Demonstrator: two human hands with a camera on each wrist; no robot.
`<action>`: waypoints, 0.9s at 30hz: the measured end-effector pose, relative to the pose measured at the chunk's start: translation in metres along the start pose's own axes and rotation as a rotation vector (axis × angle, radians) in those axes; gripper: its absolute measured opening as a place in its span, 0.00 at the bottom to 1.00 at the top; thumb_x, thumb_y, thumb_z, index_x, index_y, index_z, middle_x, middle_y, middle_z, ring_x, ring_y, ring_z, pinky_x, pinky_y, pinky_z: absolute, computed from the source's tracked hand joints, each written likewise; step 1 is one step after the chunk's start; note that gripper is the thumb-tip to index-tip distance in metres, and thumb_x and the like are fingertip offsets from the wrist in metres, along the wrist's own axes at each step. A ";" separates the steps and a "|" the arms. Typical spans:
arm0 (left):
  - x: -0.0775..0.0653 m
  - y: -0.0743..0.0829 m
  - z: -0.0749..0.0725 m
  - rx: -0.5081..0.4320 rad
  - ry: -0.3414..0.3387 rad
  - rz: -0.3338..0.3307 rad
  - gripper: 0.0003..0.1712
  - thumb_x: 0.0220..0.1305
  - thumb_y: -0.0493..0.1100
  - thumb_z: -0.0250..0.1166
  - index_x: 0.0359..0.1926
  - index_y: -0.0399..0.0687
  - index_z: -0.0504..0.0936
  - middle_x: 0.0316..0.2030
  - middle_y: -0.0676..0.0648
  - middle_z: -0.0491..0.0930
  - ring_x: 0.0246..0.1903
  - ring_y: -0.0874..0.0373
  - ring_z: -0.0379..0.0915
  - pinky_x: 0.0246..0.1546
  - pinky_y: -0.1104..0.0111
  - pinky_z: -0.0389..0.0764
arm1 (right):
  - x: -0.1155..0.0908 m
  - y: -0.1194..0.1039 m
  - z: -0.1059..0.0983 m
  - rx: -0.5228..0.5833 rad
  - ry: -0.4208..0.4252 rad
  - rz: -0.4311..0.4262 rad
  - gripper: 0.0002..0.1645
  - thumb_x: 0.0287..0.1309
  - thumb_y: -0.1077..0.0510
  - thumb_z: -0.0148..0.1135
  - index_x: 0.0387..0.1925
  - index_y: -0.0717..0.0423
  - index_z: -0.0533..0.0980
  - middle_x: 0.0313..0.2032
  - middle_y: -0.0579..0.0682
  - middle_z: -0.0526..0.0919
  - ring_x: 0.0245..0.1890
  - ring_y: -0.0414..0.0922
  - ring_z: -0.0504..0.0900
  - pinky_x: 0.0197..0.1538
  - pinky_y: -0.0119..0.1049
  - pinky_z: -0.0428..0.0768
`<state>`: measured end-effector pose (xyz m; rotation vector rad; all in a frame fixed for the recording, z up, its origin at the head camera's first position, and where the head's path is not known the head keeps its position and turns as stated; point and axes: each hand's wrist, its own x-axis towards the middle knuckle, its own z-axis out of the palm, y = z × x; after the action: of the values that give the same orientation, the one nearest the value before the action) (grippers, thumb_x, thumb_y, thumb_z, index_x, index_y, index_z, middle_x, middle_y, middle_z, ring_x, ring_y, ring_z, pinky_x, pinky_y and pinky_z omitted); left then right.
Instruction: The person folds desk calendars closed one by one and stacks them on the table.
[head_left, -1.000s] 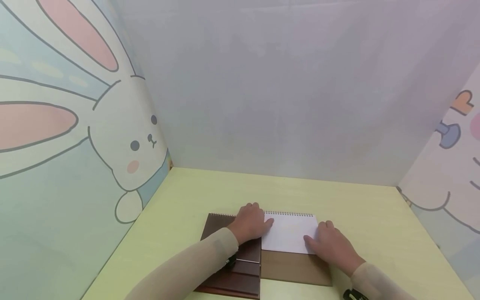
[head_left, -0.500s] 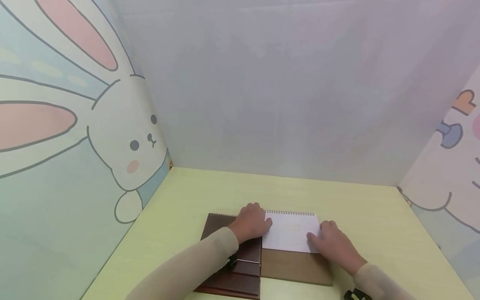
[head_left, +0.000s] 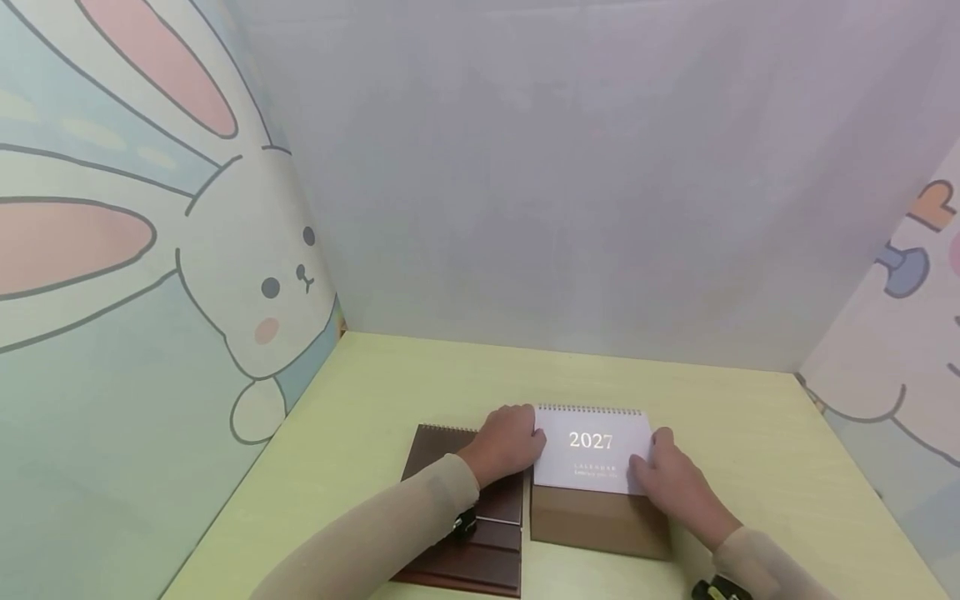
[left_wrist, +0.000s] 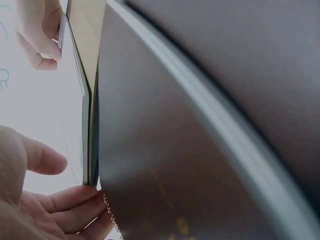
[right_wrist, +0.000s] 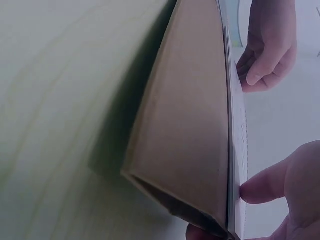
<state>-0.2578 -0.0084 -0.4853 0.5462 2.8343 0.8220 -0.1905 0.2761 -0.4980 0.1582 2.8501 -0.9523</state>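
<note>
A desk calendar (head_left: 592,458) shows a white cover marked 2027, spiral rings on its far edge and a brown card stand below. My right hand (head_left: 686,487) pinches its right edge; in the right wrist view the thumb (right_wrist: 265,187) presses the cover and a fingertip shows behind. At the far left corner my left hand (head_left: 506,446) holds the calendar, its fingers (left_wrist: 75,210) against the edge in the left wrist view. The stand (right_wrist: 185,110) is folded into a wedge, with a gap at its end. A dark brown spiral-bound calendar (head_left: 438,450) lies under my left forearm.
More dark brown covers or flaps (head_left: 480,567) lie at the near end of the brown calendar. The pale yellow tabletop (head_left: 750,467) runs back to a grey wall (head_left: 555,208). A side wall with a rabbit drawing (head_left: 247,275) stands at the left.
The white calendar has shifted right and away from me, apart from the dark one, and its cover print has become readable. My right hand moved with it; the left stayed near its far left corner.
</note>
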 end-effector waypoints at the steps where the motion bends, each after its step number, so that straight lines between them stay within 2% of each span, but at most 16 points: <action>1: 0.000 0.000 0.000 -0.021 -0.005 -0.004 0.13 0.87 0.43 0.62 0.39 0.44 0.79 0.26 0.50 0.71 0.25 0.56 0.69 0.27 0.67 0.69 | 0.000 0.000 0.000 0.003 0.002 0.001 0.30 0.84 0.54 0.56 0.64 0.77 0.59 0.50 0.74 0.82 0.42 0.55 0.82 0.41 0.46 0.83; 5: 0.001 0.000 0.002 -0.096 -0.016 -0.010 0.08 0.88 0.42 0.61 0.47 0.42 0.78 0.30 0.48 0.76 0.29 0.55 0.72 0.29 0.66 0.72 | 0.001 0.001 -0.003 0.032 0.039 -0.019 0.26 0.83 0.58 0.53 0.63 0.78 0.59 0.51 0.73 0.78 0.46 0.57 0.80 0.43 0.45 0.81; 8: 0.003 0.000 0.003 -0.117 0.013 0.012 0.07 0.88 0.42 0.61 0.51 0.41 0.78 0.31 0.48 0.76 0.30 0.55 0.72 0.31 0.66 0.74 | 0.001 0.000 -0.006 0.060 0.076 -0.043 0.21 0.82 0.60 0.52 0.59 0.77 0.61 0.48 0.68 0.74 0.48 0.58 0.78 0.47 0.47 0.81; 10: 0.003 0.001 0.002 -0.134 0.038 0.027 0.08 0.88 0.41 0.62 0.53 0.40 0.78 0.31 0.48 0.76 0.31 0.55 0.72 0.33 0.65 0.75 | 0.001 -0.001 -0.008 0.072 0.097 -0.056 0.20 0.82 0.61 0.51 0.59 0.77 0.62 0.49 0.69 0.74 0.51 0.60 0.77 0.51 0.50 0.82; 15: 0.003 0.006 -0.001 -0.161 0.085 0.045 0.11 0.89 0.42 0.63 0.59 0.38 0.81 0.40 0.44 0.86 0.37 0.56 0.79 0.41 0.63 0.85 | -0.003 -0.004 -0.016 0.108 0.128 -0.061 0.25 0.83 0.61 0.48 0.66 0.81 0.61 0.59 0.76 0.76 0.59 0.64 0.78 0.62 0.59 0.83; 20: -0.001 0.011 -0.006 -0.154 0.133 0.049 0.13 0.89 0.43 0.65 0.61 0.38 0.83 0.51 0.40 0.91 0.49 0.53 0.87 0.54 0.57 0.93 | -0.009 -0.010 -0.021 0.127 0.145 -0.071 0.25 0.86 0.61 0.47 0.67 0.80 0.59 0.62 0.77 0.75 0.62 0.64 0.78 0.63 0.58 0.83; 22: -0.004 0.013 -0.010 -0.160 0.146 0.051 0.13 0.89 0.43 0.66 0.61 0.38 0.84 0.52 0.40 0.91 0.50 0.51 0.88 0.56 0.55 0.93 | -0.012 -0.013 -0.022 0.136 0.144 -0.073 0.25 0.86 0.60 0.47 0.68 0.80 0.59 0.64 0.79 0.75 0.63 0.64 0.77 0.65 0.59 0.83; 27: -0.012 0.012 -0.018 -0.171 0.158 0.066 0.13 0.88 0.42 0.67 0.62 0.36 0.84 0.51 0.40 0.91 0.50 0.51 0.86 0.55 0.55 0.93 | -0.019 -0.021 -0.023 0.184 0.112 -0.065 0.30 0.88 0.59 0.47 0.73 0.81 0.56 0.74 0.84 0.71 0.73 0.67 0.75 0.76 0.68 0.79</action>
<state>-0.2475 -0.0123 -0.4633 0.5763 2.8603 1.1552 -0.1768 0.2720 -0.4639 0.1416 2.8799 -1.2571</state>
